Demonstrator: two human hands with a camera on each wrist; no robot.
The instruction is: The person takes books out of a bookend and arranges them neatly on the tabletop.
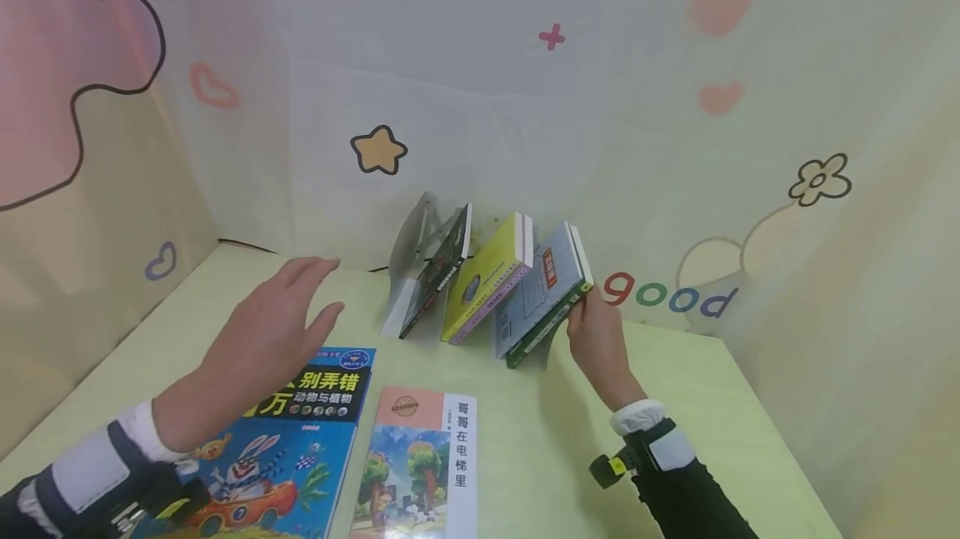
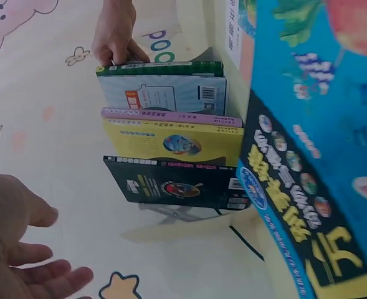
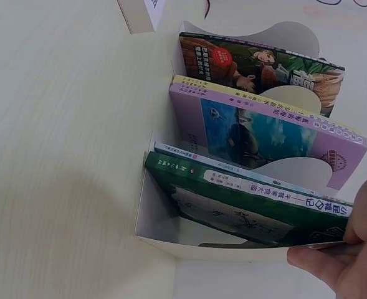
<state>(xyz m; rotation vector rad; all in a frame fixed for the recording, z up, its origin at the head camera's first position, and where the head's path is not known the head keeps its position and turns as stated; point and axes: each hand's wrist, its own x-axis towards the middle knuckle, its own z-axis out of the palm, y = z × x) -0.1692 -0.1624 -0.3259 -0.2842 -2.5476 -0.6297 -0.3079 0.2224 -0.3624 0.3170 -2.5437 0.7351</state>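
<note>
My right hand [image 1: 602,347] pinches the outer end of a green book [image 3: 252,190], with thumb and fingers at its top corner. That book leans against a light blue book [image 1: 534,293] in the right-hand slot of a white book rack [image 3: 155,215]. In the other slots lean a yellow book [image 2: 171,140] paired with a purple book [image 3: 264,134], and a dark book [image 2: 177,184]. My left hand [image 1: 262,339] hovers with relaxed fingers above a large blue picture book [image 1: 258,472], holding nothing. In the left wrist view, the left hand [image 2: 21,243] is apart from the rack.
A thin book with a pink and white cover [image 1: 423,464] lies flat on the pale table [image 1: 660,406], right of the blue picture book. Behind the rack hangs a printed cloth [image 1: 465,106] with stars and hearts. Cloth also bounds both sides of the table.
</note>
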